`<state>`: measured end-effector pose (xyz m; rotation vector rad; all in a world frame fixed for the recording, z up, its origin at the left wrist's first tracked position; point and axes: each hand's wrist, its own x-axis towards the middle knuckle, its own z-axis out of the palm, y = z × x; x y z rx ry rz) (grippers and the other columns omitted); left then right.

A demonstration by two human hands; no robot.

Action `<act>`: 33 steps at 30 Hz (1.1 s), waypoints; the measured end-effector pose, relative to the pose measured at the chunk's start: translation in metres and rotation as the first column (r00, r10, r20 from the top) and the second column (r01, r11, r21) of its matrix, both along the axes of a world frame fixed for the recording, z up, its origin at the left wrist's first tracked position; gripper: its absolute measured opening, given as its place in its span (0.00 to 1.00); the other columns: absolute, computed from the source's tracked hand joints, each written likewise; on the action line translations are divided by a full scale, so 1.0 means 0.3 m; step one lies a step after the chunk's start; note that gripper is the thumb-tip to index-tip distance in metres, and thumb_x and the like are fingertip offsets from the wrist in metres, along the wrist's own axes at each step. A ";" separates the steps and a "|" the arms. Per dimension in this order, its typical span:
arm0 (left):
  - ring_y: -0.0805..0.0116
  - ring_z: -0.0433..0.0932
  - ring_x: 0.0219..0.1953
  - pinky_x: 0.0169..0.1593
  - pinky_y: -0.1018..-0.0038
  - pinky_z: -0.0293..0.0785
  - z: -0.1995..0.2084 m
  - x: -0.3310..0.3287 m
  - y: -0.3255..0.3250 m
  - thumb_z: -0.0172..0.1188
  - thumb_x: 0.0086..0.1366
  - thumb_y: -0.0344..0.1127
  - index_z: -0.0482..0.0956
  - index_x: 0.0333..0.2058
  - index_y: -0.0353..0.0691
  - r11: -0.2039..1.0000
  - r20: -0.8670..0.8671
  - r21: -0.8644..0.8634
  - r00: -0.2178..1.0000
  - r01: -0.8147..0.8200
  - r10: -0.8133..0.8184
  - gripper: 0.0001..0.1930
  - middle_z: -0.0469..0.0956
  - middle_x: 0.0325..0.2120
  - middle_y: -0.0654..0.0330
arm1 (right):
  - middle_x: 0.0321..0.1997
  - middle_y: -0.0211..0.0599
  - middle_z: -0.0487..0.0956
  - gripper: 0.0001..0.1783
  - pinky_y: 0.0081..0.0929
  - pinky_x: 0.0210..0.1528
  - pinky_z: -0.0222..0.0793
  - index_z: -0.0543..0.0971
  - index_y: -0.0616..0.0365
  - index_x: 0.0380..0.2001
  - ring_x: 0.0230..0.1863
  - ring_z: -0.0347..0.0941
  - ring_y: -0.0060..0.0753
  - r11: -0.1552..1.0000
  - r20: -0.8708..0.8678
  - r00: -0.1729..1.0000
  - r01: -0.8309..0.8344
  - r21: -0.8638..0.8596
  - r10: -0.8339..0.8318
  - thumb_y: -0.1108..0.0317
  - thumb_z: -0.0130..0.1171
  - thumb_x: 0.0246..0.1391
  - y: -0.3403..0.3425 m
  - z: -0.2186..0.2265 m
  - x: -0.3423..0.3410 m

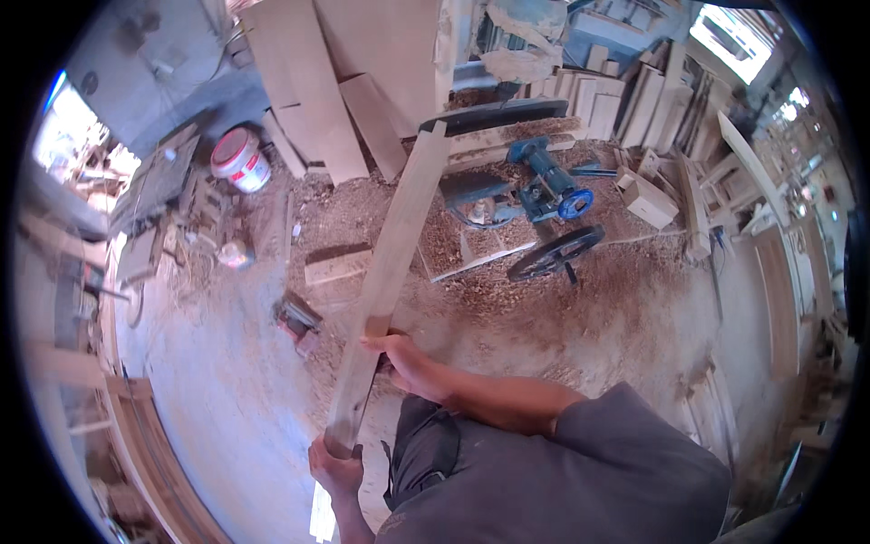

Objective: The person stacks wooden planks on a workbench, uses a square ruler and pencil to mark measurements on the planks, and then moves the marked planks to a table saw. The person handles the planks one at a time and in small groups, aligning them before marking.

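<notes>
A long pale wooden board (399, 245) slants away from me, its far end overlapping the dark edge of a woodworking machine (494, 113); whether they touch I cannot tell. My left hand (337, 469) is closed around the board's near end, thumb on the right edge. Farther up, my right hand (406, 364) grips the right edge, its fingers partly hidden under the wood. The machine carries a blue-green motor-like part (548, 186) and a black handwheel (555, 254) with a handle.
Wood shavings (507, 313) cover the floor around the machine. A red-and-white bucket (241, 161) stands at the far left. Tall panels (304, 100) lean at the back, more planks (657, 104) at the back right. A small tool-like object (297, 319) lies left of the board.
</notes>
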<state>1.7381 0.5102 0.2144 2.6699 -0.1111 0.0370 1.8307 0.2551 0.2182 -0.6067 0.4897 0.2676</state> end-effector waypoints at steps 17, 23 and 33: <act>0.46 0.75 0.41 0.45 0.55 0.71 0.361 1.326 0.054 0.78 0.32 0.29 0.74 0.42 0.39 0.873 0.017 0.346 0.928 0.345 -0.373 0.33 0.77 0.36 0.51 | 0.51 0.41 0.77 0.21 0.41 0.61 0.66 0.74 0.61 0.52 0.53 0.74 0.39 0.942 0.080 0.997 -0.036 0.333 0.010 0.66 0.62 0.57 -0.039 -0.066 0.982; 0.45 0.75 0.43 0.46 0.56 0.71 0.409 1.629 0.038 0.79 0.30 0.28 0.74 0.42 0.37 0.831 -0.095 0.355 0.901 0.428 -0.424 0.34 0.77 0.36 0.49 | 0.43 0.38 0.78 0.15 0.37 0.53 0.69 0.76 0.58 0.45 0.46 0.74 0.34 0.944 0.068 0.994 -0.099 0.313 0.081 0.64 0.62 0.57 -0.065 -0.071 1.167; 0.44 0.77 0.36 0.40 0.58 0.73 0.250 2.066 0.054 0.79 0.28 0.29 0.75 0.40 0.36 0.786 -0.284 0.313 0.843 0.533 -0.458 0.35 0.77 0.32 0.48 | 0.38 0.41 0.80 0.12 0.38 0.43 0.77 0.77 0.60 0.41 0.38 0.79 0.39 0.964 -0.169 0.984 -0.011 0.264 0.057 0.64 0.61 0.57 -0.035 -0.140 1.411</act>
